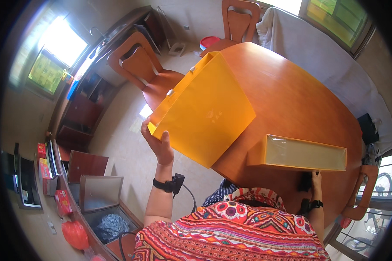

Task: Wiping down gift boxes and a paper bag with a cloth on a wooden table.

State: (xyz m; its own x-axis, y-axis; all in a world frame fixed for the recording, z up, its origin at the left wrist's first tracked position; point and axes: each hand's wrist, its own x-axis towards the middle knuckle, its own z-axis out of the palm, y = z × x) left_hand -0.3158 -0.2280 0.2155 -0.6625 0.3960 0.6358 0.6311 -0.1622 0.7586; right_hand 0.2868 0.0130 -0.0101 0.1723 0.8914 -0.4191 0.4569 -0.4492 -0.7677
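Observation:
A large yellow paper bag [207,111] lies tilted at the near left edge of the wooden table, its open mouth facing left and partly overhanging. My left hand [160,145] grips the lower corner of that mouth, thumb on the outer face and fingers round the rim. To the right is a shallow yellow box [307,153] with a pale, shiny, film-like face turned up. At its near side my right hand [316,180] is closed on the lower edge, most of its fingers hidden. A dark patch, not clear what, shows beside that hand.
The oval wooden table [287,100] has chairs around it, one chair [139,65] beyond the bag and another chair [362,191] at right. Low cabinets with an open drawer [111,224] line the left. A pale cloth [300,39] covers something behind the table.

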